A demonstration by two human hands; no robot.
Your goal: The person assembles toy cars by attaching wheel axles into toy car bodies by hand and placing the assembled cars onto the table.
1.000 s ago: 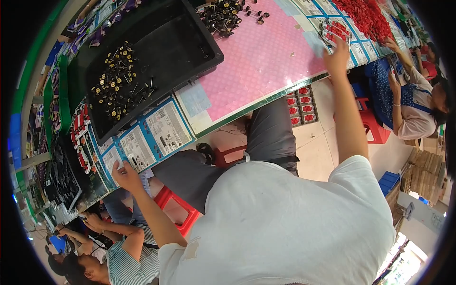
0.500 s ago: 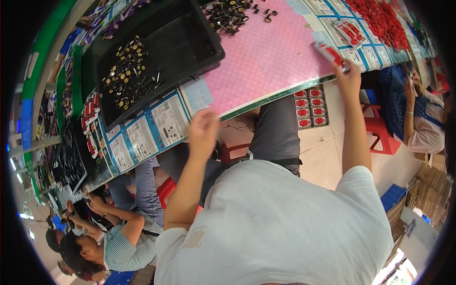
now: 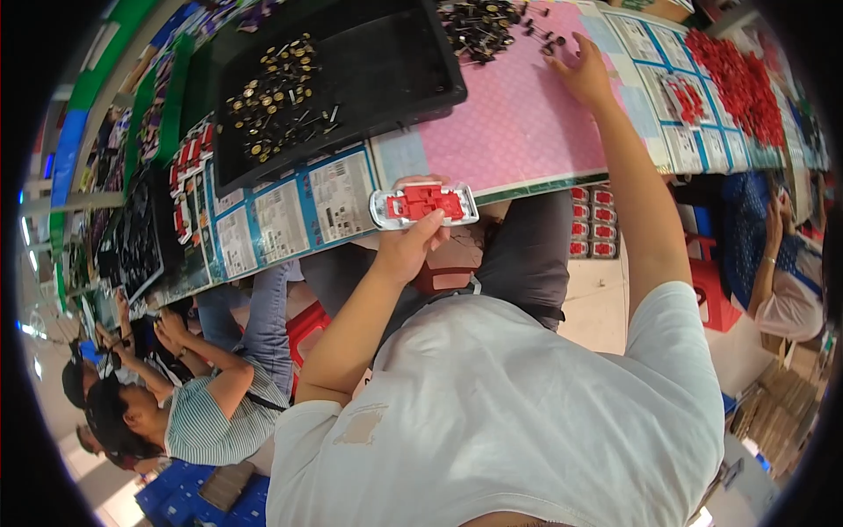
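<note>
My left hand (image 3: 413, 249) is closed on a toy car body (image 3: 425, 205), white-rimmed with a red inner part facing up, just off the table's near edge. The thumb lies on the red part. My right hand (image 3: 587, 77) reaches over the pink mat (image 3: 505, 127), thumb and fingers apart, holding nothing that I can see. Beside its fingertips lie a few loose black wheel axles (image 3: 553, 41). A pile of black wheel axles (image 3: 479, 31) is just left of them, at the far edge of the mat.
A large black tray (image 3: 386, 66) with scattered wheel axles (image 3: 277, 88) stands on the left. Red parts (image 3: 738, 83) are heaped at far right, near red-and-white car bodies (image 3: 685, 98). Packed red pieces (image 3: 594, 220) lie below the table. People sit on both sides.
A red-and-white car body that my right hand held at the right is now in my left hand. My right hand has let go and moved up to the loose axles. The view has shifted.
</note>
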